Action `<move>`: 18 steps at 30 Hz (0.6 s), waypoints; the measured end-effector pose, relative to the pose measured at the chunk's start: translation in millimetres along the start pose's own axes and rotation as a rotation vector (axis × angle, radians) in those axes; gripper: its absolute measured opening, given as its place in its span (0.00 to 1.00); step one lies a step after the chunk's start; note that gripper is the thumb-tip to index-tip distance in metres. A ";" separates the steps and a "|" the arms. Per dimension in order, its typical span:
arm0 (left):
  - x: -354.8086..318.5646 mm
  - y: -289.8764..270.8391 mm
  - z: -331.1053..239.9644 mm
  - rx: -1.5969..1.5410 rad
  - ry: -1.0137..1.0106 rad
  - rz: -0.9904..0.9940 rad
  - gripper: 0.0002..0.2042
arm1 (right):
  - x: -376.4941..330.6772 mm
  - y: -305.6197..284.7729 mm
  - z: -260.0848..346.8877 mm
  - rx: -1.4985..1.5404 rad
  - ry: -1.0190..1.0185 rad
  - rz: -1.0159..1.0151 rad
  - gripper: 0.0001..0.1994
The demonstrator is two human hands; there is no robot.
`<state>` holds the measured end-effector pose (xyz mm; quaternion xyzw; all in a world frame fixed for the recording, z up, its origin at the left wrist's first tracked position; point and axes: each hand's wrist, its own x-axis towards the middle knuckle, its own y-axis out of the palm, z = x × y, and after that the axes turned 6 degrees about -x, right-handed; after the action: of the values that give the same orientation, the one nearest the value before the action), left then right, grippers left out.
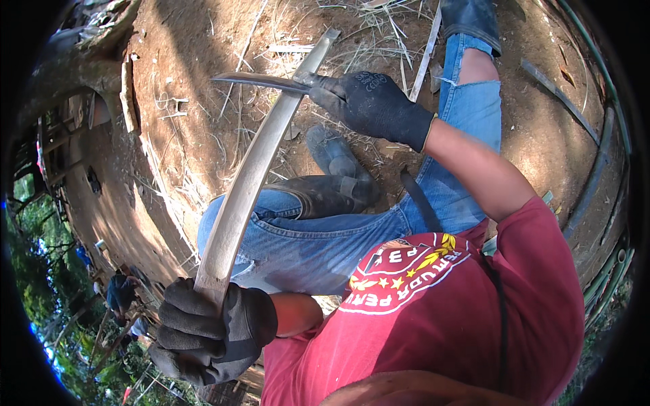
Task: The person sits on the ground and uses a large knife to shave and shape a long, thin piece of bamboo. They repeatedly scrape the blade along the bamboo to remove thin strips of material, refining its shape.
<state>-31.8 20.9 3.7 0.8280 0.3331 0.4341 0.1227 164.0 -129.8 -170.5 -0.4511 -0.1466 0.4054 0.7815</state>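
Observation:
My left hand (pixel 210 331), in a black glove, is closed round the near end of a long split bamboo strip (pixel 247 179). The pale, slightly hollow strip slants away up to the right over my bent leg. My right hand (pixel 376 105), also in a black glove, grips a knife whose handle is hidden in the fist. The dark, slightly curved knife blade (pixel 254 80) lies across the strip toward its far end, with its tip pointing left. The right thumb rests close to where blade and strip meet.
I sit on brown dirt ground (pixel 542 152) with jeans and dark boots (pixel 328 196) close to the work. Thin shavings (pixel 379 34) litter the far side. A loose strip (pixel 558 98) lies at right, poles (pixel 609 281) at the right rim. A thick log (pixel 74 78) stands far left.

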 end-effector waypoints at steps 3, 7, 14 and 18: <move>0.4 -2.0 -7.9 0.022 -0.001 0.033 0.14 | 23.5 30.8 -60.9 -0.266 -0.061 -0.064 0.22; 4.2 2.4 1.3 0.121 0.046 0.000 0.13 | 62.7 68.0 -146.5 -0.201 0.169 -0.053 0.22; 0.3 -9.8 0.9 -0.169 0.008 0.104 0.15 | -18.1 -14.1 67.5 0.276 -0.277 -0.199 0.23; -1.6 -4.7 1.7 -0.116 -0.026 0.208 0.13 | -53.5 -36.6 106.8 0.394 -0.540 -0.193 0.24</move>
<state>-33.2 23.5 -0.6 0.8552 0.2179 0.4523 0.1290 85.2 -117.8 -74.3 -0.1521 -0.3091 0.4549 0.8212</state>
